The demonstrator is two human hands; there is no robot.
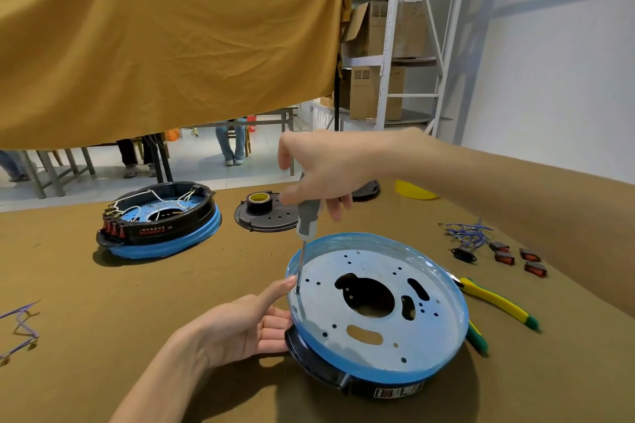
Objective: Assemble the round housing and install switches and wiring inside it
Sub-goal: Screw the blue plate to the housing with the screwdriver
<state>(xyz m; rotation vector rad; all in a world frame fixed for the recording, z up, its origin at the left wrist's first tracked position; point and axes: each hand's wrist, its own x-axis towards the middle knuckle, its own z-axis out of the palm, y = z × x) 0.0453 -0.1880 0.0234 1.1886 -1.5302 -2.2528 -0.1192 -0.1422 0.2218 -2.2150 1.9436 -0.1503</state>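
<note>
A round housing (378,316) lies near the table's front edge, a blue-rimmed metal plate with several holes on a black base. My right hand (323,172) grips a grey-handled screwdriver (307,216) upright; its tip stands on a screw at the plate's left edge. My left hand (254,326) holds the housing's left rim, thumb on top and fingers under. Several red switches (515,257) and blue wires (467,233) lie at the right.
A second housing (161,220) with switches and white wiring sits at the back left. A black cover plate (264,216) carries a tape roll (259,201). Yellow-green pliers (498,302) lie right of the housing. Purple wires (20,330) lie at the left edge.
</note>
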